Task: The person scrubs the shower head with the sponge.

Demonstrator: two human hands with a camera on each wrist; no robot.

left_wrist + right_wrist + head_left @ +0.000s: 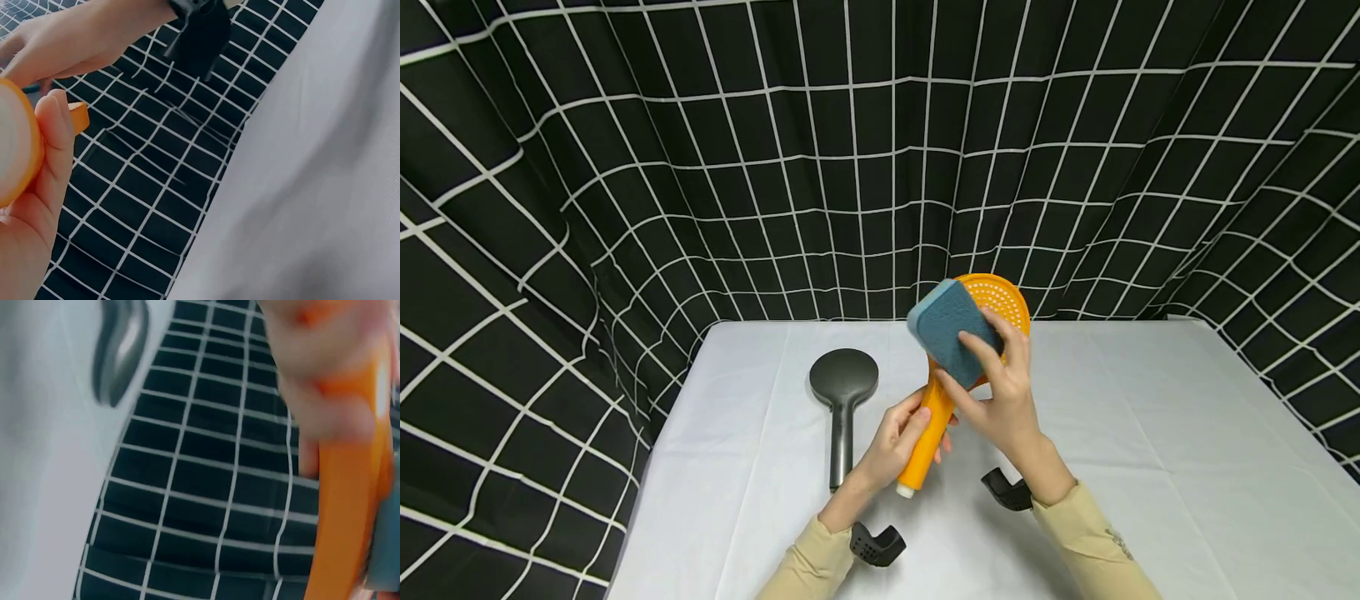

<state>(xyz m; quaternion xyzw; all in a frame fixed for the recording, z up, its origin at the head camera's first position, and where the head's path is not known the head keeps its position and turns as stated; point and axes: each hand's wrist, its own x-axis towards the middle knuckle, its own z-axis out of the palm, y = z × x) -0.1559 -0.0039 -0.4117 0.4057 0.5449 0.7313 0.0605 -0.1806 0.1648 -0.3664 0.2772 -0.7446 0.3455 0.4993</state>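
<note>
An orange shower head [931, 433] is held up over the table, tilted, its perforated round face toward me. My left hand [895, 442] grips its handle, thumb along the near side; the handle's pale end shows large in the left wrist view. My right hand [1006, 392] holds a blue-grey sponge [951, 325] against the shower head's face, fingers spread over it. The sponge covers the face's left part; whether it presses firmly I cannot tell. The right wrist view is blurred, with the orange shower head [347, 519] and an edge of sponge [386, 544] at right.
A dark grey shower head [842, 383] lies on the white-covered table [737, 467], left of my left hand. Black wrist mounts hang below both wrists. A black curtain [820, 183] with a white grid stands behind the table and along its sides.
</note>
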